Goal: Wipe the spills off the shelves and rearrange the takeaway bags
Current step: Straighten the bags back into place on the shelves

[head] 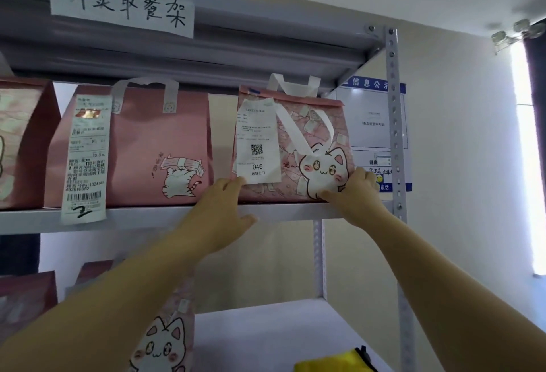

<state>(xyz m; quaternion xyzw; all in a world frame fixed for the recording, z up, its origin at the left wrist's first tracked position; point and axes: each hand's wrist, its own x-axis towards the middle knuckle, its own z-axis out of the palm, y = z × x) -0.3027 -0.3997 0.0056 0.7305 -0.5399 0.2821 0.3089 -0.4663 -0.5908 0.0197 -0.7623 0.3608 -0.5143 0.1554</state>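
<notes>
A pink cat-print takeaway bag (313, 135) with a white receipt marked 046 stands at the right end of the upper grey shelf (141, 218). My left hand (220, 209) grips its lower left corner, fingers on the bag's base. My right hand (353, 191) holds its lower right corner, thumb on the cat's face. A plain pink bag (156, 147) with a long receipt stands to its left. Another pink bag (23, 141) is cut off at the far left.
A paper sign with handwriting (122, 8) is taped to the top shelf's edge. On the lower shelf (266, 333) stand a cat-print bag (165, 345) and a darker pink bag (26, 297). A yellow item (334, 362) lies at its front right. A notice board (369, 123) hangs behind.
</notes>
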